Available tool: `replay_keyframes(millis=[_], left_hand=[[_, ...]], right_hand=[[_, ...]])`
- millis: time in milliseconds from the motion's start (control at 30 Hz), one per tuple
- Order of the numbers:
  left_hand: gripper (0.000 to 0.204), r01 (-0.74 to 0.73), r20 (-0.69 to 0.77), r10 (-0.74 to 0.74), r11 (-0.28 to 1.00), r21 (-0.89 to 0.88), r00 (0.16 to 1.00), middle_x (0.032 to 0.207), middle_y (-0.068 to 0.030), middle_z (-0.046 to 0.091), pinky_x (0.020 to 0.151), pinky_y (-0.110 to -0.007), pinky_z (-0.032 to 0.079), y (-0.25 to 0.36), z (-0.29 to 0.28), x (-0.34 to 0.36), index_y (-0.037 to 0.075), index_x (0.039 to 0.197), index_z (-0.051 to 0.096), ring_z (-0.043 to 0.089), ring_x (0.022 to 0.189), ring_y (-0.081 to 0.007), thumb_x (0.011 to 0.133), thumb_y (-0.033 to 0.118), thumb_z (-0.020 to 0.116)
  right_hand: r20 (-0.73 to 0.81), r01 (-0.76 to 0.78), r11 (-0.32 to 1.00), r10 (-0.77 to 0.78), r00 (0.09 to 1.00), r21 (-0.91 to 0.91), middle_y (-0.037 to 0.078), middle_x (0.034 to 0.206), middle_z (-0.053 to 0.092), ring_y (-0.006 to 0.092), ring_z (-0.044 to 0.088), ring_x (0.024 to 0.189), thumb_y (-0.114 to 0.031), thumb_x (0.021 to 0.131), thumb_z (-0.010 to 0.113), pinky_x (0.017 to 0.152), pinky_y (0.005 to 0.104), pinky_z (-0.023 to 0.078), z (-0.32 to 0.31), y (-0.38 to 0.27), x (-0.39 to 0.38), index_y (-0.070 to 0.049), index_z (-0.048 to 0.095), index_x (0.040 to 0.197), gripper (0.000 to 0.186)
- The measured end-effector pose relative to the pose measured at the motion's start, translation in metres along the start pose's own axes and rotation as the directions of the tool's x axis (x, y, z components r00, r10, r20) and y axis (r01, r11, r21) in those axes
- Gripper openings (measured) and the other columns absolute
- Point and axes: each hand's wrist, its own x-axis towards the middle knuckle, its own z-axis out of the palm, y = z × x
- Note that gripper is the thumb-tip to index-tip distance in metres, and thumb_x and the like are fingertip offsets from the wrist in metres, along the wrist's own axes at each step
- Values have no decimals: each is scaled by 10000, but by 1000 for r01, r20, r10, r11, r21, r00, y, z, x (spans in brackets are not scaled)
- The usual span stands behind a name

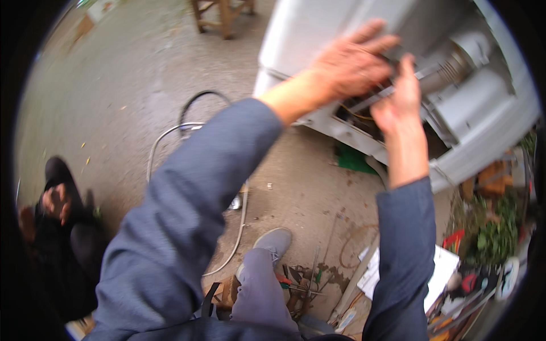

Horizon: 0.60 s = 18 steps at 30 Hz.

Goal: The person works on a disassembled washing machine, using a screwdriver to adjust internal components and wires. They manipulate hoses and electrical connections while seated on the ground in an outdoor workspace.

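Note:
A white appliance housing lies tilted at the upper right, with an opening in its side. Across that opening runs a grey metal rod, near a part with a brown coil. My left hand is over the opening's left side, its upper fingers stretched out and nothing visible in it. Around the rod, my right hand appears closed, thumb pointing up. Motion blurs both hands, so the exact contact is hard to see. A thin yellow wire shows just below the rod.
A hose curves over the concrete floor at left. Loose tools lie by my shoe. White sheets and green plants are at right. Another person in dark clothes is at lower left; a wooden stool stands behind.

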Motion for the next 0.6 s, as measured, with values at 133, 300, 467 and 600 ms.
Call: replay_keyframes(millis=[133,300,467,600], left_hand=[[89,-32,79,21,990,137,997,892,88,733,1311,-512,60,2,-6,0,236,765,692,461,1402,-145,839,237,642],[130,25,35,-31,985,172,999,1191,84,707,1310,-546,72,5,-7,-1,232,805,714,368,1485,-145,886,267,619],[192,175,-160,-132,940,293,978,1545,65,457,1290,-625,44,9,8,2,266,754,696,182,1575,-246,921,322,620],[159,190,-196,-134,934,302,971,1571,59,416,1285,-636,51,8,15,3,278,802,687,169,1577,-258,921,364,626]], right_hand=[[-130,293,890,-356,925,-351,173,1478,474,290,499,1299,-584,1029,527,1079,492,410,-6,1,-32,-56,389,1517,732],[568,274,-504,-653,500,-819,129,1335,569,308,570,1172,-31,859,752,996,414,491,-16,-14,-78,-68,603,1373,537],[726,340,-653,-515,455,-677,128,1176,631,316,624,1067,-195,818,838,907,416,532,-25,-23,-70,-53,663,1270,506],[769,359,-689,-487,415,-630,136,1019,650,326,657,918,-229,877,798,762,408,556,-28,-22,-61,-30,658,1149,365]])
